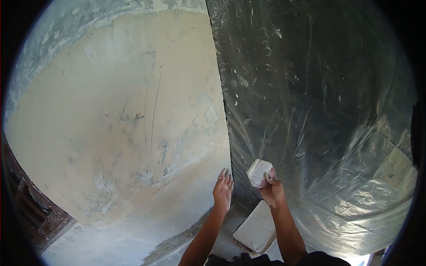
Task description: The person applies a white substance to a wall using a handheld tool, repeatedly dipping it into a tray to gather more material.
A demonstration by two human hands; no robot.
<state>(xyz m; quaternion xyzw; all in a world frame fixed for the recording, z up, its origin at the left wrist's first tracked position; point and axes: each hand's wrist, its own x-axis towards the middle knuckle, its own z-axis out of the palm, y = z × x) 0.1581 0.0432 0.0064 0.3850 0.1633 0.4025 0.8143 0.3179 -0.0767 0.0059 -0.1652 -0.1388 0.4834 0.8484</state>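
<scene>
My right hand [271, 190] grips a white, plaster-smeared block [260, 173], with the thumb pressed on its face near a reddish edge. To its left my left hand [223, 190] is raised with fingers extended and nothing in it, beside the edge of the cream wall [111, 111]. White residue marks its fingertips. Below and between the arms lies a rectangular tray [256, 228] with a white, coated surface, partly covered by my right forearm.
Dark plastic sheeting [310, 80] with white splashes hangs on the right, creased and shiny lower down. A brown wooden frame [33, 208] stands at the lower left. Rough grey plaster [57, 37] borders the wall's upper left.
</scene>
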